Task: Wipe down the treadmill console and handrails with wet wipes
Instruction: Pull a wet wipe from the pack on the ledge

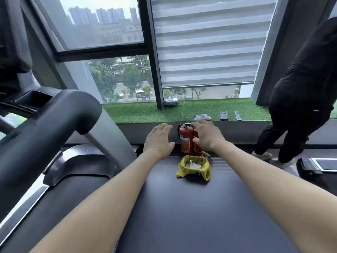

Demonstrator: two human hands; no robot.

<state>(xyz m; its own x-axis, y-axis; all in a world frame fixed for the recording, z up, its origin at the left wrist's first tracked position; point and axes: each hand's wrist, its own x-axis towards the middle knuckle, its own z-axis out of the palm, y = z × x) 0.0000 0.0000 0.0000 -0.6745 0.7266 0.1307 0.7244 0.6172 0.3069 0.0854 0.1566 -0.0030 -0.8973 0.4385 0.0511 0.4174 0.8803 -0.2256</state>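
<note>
Head view: both hands are stretched forward with fingers relaxed and nothing held, the left hand [159, 138] beside the extinguishers [187, 138], the right hand [207, 136] just short of the wipes [202, 117] on the ledge [145, 112]. The extinguishers could be toppled by a careless reach.

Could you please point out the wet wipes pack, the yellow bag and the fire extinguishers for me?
wet wipes pack [202, 117], head view, top face.
yellow bag [181, 169], head view, left side.
fire extinguishers [186, 138], head view, left cylinder's body.
</note>
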